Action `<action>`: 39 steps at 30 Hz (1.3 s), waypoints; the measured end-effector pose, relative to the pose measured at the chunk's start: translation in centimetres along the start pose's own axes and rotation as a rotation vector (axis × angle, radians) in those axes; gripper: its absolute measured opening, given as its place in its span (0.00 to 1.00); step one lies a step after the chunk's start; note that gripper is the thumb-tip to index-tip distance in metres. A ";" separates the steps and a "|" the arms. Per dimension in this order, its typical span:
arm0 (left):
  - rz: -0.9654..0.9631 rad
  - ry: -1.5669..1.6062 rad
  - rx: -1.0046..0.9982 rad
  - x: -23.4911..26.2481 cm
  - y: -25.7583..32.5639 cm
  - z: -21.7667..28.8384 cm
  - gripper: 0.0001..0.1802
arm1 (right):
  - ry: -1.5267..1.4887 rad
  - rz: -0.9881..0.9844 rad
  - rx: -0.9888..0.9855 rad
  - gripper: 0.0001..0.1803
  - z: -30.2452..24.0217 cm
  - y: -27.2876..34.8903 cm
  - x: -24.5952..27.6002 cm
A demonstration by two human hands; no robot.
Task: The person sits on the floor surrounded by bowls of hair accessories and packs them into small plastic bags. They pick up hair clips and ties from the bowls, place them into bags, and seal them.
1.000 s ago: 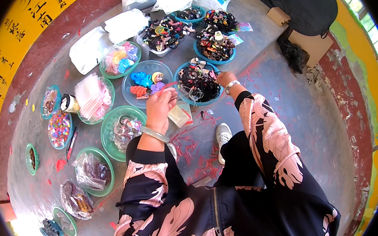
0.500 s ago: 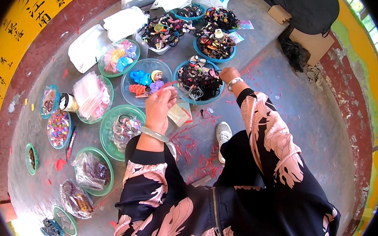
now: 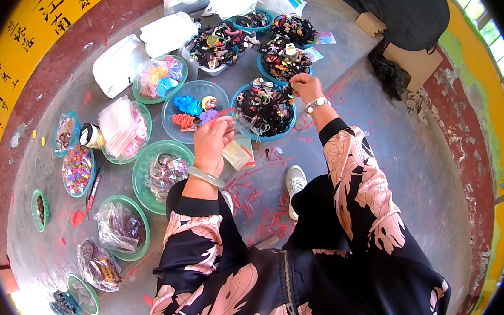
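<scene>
Closed in a pinch, my left hand (image 3: pixel 213 141) holds a thin red strip (image 3: pixel 224 112) that sticks out above its fingers. It hovers between a clear blue bowl (image 3: pixel 171 127) of colourful hair accessories and a blue basin (image 3: pixel 275 137) heaped with dark hair ties (image 3: pixel 266 105). My right hand (image 3: pixel 306 87) is closed too, at that basin's far right side, just below another blue basin (image 3: pixel 304 80) of dark hair ties. Whatever its fingertips grip is too small to make out. A small flat packet (image 3: pixel 237 154) lies below my left hand.
Red scraps (image 3: pixel 244 197) litter the floor around my shoes. Left of me stand green basins (image 3: pixel 141 178) of bagged items and a bowl of colourful small pieces (image 3: pixel 78 171). White bags (image 3: pixel 118 65) lie farther back; a black bag (image 3: pixel 390 73) lies to the right.
My right hand has shifted slightly away from me, toward the farther basin. My left hand stays nearly in place with the red strip in its fingers.
</scene>
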State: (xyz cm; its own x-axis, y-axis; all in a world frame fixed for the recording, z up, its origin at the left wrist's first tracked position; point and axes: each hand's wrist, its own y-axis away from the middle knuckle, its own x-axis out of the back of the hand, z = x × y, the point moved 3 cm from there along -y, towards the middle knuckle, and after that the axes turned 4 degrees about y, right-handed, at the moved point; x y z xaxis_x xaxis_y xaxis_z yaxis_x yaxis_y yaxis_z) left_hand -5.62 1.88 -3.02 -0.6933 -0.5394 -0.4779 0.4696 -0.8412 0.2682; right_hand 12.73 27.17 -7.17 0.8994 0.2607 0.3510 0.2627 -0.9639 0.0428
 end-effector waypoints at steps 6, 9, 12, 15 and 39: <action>-0.006 0.014 0.003 -0.1 0.0 0.0 0.11 | 0.280 -0.002 0.265 0.05 -2.5 0.6 -2.0; 0.003 0.012 -0.007 0.3 0.1 0.2 0.11 | 0.487 -0.254 0.373 0.06 -3.3 2.3 -3.8; 0.003 0.006 -0.016 0.4 0.1 0.2 0.11 | 0.411 -0.158 0.230 0.06 -3.3 2.5 -3.3; -0.005 0.000 -0.011 0.0 -0.1 0.1 0.11 | 0.234 -0.057 0.159 0.07 0.4 -0.3 -0.7; -0.010 -0.025 0.011 -1.1 -0.6 -0.9 0.11 | 0.623 -0.077 -0.085 0.16 6.2 0.5 1.9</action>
State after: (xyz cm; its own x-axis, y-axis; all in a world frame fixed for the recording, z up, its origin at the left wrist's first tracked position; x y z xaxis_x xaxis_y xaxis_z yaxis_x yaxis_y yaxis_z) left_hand -4.66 2.98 -3.43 -0.7117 -0.5312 -0.4596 0.4563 -0.8471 0.2724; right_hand 16.69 27.52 -12.29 0.5000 0.2738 0.8216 0.2666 -0.9513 0.1548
